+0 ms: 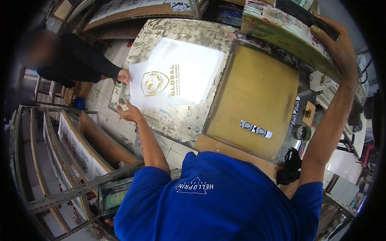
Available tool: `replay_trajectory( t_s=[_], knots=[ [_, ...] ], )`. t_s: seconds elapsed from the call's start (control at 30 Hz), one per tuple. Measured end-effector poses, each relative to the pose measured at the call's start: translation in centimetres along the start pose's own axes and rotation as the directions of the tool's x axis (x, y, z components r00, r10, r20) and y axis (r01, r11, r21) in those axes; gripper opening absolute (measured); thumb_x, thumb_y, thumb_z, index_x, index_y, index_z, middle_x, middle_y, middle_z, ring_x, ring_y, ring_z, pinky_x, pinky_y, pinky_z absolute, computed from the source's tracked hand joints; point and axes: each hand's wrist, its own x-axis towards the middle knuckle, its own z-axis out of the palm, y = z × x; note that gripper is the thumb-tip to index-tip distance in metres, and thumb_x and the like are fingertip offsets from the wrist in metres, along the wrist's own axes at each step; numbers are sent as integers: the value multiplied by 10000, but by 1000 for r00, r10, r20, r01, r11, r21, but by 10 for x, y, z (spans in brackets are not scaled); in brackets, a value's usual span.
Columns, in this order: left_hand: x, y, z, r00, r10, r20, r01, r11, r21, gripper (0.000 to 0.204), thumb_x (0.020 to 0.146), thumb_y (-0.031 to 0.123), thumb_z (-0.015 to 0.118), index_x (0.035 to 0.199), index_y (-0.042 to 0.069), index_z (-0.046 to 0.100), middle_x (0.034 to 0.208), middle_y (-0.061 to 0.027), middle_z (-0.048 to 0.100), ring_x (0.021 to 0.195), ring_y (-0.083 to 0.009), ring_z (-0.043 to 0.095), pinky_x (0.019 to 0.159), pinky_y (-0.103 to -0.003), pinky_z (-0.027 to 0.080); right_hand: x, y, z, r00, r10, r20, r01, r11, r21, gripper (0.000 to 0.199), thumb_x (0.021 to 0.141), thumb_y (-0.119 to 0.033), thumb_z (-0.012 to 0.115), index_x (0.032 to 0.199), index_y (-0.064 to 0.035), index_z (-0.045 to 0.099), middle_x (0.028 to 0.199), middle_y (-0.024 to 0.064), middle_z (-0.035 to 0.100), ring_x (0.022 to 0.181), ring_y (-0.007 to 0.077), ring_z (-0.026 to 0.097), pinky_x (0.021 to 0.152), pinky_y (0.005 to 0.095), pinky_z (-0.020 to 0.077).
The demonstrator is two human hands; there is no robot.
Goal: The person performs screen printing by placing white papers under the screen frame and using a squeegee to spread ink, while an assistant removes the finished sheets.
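Note:
Gold crest and lettering mark the white printed sheet (138, 94), which overlaps a stack of white sheets (193, 66) on the stained table. At the printed sheet's near left corner is my left hand (130, 113), its thumb and fingers apart. Another person's hand (124, 76) pinches the far left corner of the same sheet. On my right, a paint-stained screen printing frame (281, 42) stands tilted up. My right hand (335, 42) grips its upper edge, thumb on the near side by a dark bar; the other fingers are mostly hidden.
Below the raised frame lies a yellowish printing bed (257, 92) with a patterned strip (255, 129) on it. A jar (302, 133) and a black cloth (288, 164) are by its right side. Metal racks with sheets (70, 136) stand left; the other person (76, 60) is far left.

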Motion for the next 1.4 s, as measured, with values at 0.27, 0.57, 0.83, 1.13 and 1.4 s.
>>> replay_trajectory(
  t_s=[0.27, 0.57, 0.83, 1.13, 1.4],
  knots=[
    [-152, 111, -2, 578, 706, 410, -525, 706, -475, 183, 839, 109, 801, 1012, 91, 742, 1037, -52, 742, 1042, -272, 656, 937, -402, 442, -3, -10, -2, 999, -34, 4, 34, 999, -24, 520, 887, -345, 791, 1312, -60, 701, 1239, 149, 710, 1150, 225, 647, 1032, 353, 465],
    [-219, 85, 31, 418, 555, 720, -464, 811, -356, 273, 888, 330, 767, 1027, 98, 805, 1260, -116, 726, 1360, -389, 530, 1145, -495, 328, -2, -17, -6, 996, 24, 90, -27, 999, 28, 505, 879, -395, 790, 1295, -118, 725, 1285, 185, 692, 1204, 221, 637, 1058, 365, 454],
    [-208, 87, 51, 538, 254, 804, 137, 915, -380, 114, 856, 54, 779, 942, -19, 785, 912, -57, 756, 894, -140, 652, 757, -274, 476, -26, -104, -5, 994, -29, -103, 17, 993, -117, 461, 773, -274, 822, 1150, -15, 765, 1046, 172, 781, 929, 249, 726, 883, 348, 552],
    [-192, 104, 53, 577, 94, 811, 280, 911, -304, 146, 851, 108, 806, 920, -18, 782, 761, -24, 706, 691, -103, 556, 662, -272, 451, -9, -61, -5, 999, 24, -39, -21, 997, 73, 512, 768, -400, 832, 1099, -12, 785, 1004, 169, 784, 892, 268, 722, 863, 373, 554],
    [-209, 171, 30, 520, 522, 677, -65, 814, -577, 54, 807, 51, 790, 857, 38, 771, 949, -112, 746, 928, -275, 686, 874, -371, 525, -14, -74, -4, 997, -46, -61, 49, 997, 56, 488, 784, -402, 821, 1075, -11, 791, 980, 163, 784, 858, 262, 717, 828, 371, 555]
  ],
)
